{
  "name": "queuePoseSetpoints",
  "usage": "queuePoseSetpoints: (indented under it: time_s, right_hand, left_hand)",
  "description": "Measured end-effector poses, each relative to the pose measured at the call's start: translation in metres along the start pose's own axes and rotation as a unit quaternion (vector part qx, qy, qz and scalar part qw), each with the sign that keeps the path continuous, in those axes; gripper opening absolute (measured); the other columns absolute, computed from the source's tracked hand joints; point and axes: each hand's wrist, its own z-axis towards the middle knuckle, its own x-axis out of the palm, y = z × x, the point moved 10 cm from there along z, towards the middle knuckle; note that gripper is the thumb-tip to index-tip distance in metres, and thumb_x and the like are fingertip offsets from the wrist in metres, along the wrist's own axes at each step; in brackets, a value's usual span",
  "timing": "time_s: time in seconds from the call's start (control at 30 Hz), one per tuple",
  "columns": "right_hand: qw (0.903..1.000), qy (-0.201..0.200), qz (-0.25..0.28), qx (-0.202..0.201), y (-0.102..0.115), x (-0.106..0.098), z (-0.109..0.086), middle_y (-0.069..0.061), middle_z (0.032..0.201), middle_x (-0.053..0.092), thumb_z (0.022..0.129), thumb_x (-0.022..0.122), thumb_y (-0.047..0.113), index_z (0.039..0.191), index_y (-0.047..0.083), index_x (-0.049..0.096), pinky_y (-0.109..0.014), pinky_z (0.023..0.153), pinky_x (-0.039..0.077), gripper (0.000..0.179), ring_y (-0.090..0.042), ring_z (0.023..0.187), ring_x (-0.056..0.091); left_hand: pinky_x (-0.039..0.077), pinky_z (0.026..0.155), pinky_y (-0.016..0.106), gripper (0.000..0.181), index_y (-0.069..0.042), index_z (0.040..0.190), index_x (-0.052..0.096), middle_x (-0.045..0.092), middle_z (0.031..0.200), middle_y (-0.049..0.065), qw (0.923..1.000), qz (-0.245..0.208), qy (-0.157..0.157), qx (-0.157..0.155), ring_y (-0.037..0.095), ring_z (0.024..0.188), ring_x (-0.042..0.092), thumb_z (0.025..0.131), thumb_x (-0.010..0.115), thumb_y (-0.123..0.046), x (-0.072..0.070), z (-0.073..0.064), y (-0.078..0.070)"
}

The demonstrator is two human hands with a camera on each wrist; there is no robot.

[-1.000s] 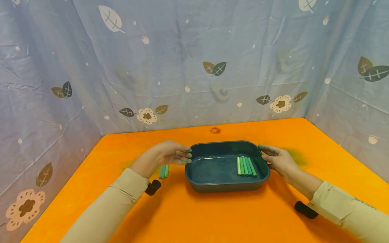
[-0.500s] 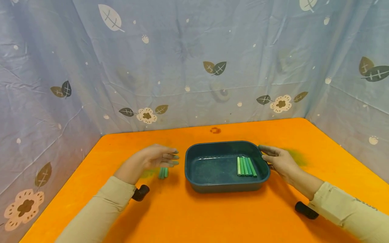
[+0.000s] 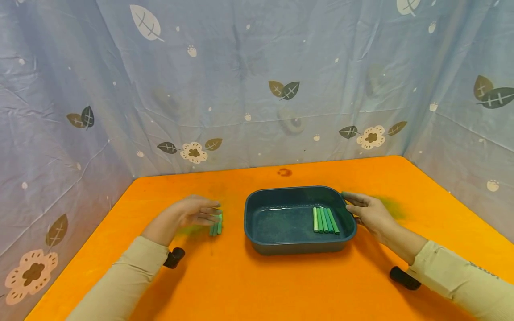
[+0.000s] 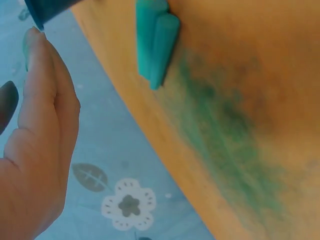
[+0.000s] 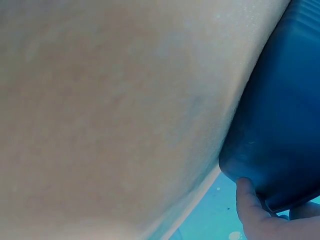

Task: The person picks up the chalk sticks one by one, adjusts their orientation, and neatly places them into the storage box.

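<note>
In the head view, my left hand (image 3: 195,210) is over the left side of the table, slightly blurred, its fingers extended and holding nothing. Its fingertips overlap the upper part of a few green chalk sticks (image 3: 216,229) lying together. The left wrist view shows two of these chalk sticks (image 4: 157,47) on the orange surface. A dark blue-green rectangular tray (image 3: 277,244) stands at mid-table, and several green chalk sticks (image 3: 325,220) lie side by side in its right half. My right hand (image 3: 371,214) holds the tray's right end at the rim; one finger (image 5: 246,197) presses its outer wall.
The table (image 3: 257,285) is covered in orange. Green powder smears mark it near the loose sticks and right of the tray. Pale blue patterned curtains (image 3: 241,89) close off the back and both sides. A black device (image 3: 404,277) sits at the right wrist.
My left hand has moved left from the tray's left rim to the loose chalk sticks. My right hand, the tray and the sticks inside it have stayed in place.
</note>
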Motion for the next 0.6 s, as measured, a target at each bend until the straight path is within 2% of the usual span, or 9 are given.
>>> queuePoseSetpoints:
  time_s: [0.2,0.3,0.37,0.47,0.53,0.6]
  right_hand:
    - [1.0000,-0.002,-0.002,0.001,0.001,0.000,0.000,-0.028,0.155,0.021,0.105,0.041,0.008,0.152,-0.003,0.021,-0.024,0.079,0.053,0.052,-0.044,0.132,0.036]
    - [1.0000,0.000,-0.005,-0.001,0.002,0.001,0.000,-0.028,0.155,0.020,0.105,0.041,0.008,0.152,-0.003,0.021,-0.026,0.082,0.053,0.052,-0.045,0.133,0.035]
    - [1.0000,0.002,-0.007,-0.001,0.002,0.001,0.000,-0.028,0.155,0.020,0.105,0.041,0.008,0.152,-0.003,0.020,-0.028,0.085,0.053,0.053,-0.045,0.134,0.034]
    - [0.9999,0.005,-0.009,-0.001,0.001,0.001,-0.001,-0.028,0.155,0.020,0.105,0.041,0.008,0.152,-0.003,0.020,-0.032,0.089,0.052,0.053,-0.046,0.135,0.032]
    - [0.9999,0.008,-0.006,-0.001,0.000,0.002,-0.002,-0.029,0.155,0.019,0.105,0.041,0.008,0.152,-0.004,0.019,-0.033,0.090,0.052,0.053,-0.046,0.136,0.031]
    - [0.9999,0.010,-0.002,-0.003,0.001,0.002,-0.002,-0.029,0.155,0.019,0.105,0.040,0.008,0.152,-0.004,0.018,-0.032,0.090,0.052,0.053,-0.047,0.135,0.031]
  left_hand:
    - [0.054,0.091,0.037,0.051,0.016,0.142,0.033,0.046,0.138,0.032,0.9999,0.005,-0.010,0.000,0.038,0.117,0.058,0.103,0.047,-0.014,-0.014,0.001,0.004]
    - [0.056,0.087,0.034,0.050,0.016,0.141,0.035,0.048,0.136,0.032,0.9996,0.018,-0.023,-0.006,0.032,0.104,0.065,0.103,0.046,-0.014,-0.020,0.001,0.007]
    - [0.057,0.081,0.032,0.047,0.016,0.139,0.038,0.057,0.127,0.030,0.9986,0.037,-0.037,-0.013,0.024,0.091,0.067,0.103,0.048,-0.013,-0.024,0.001,0.009]
    - [0.057,0.071,0.029,0.045,0.017,0.135,0.042,0.069,0.104,0.018,0.9961,0.063,-0.056,-0.027,0.015,0.074,0.065,0.101,0.050,-0.011,-0.030,0.001,0.014]
    - [0.057,0.067,0.028,0.043,0.018,0.133,0.044,0.070,0.094,0.010,0.9947,0.075,-0.062,-0.034,0.014,0.069,0.064,0.100,0.051,-0.010,-0.032,0.001,0.017]
    - [0.057,0.067,0.028,0.043,0.018,0.132,0.044,0.070,0.091,0.008,0.9942,0.077,-0.063,-0.042,0.014,0.068,0.063,0.100,0.052,-0.010,-0.034,0.003,0.022]
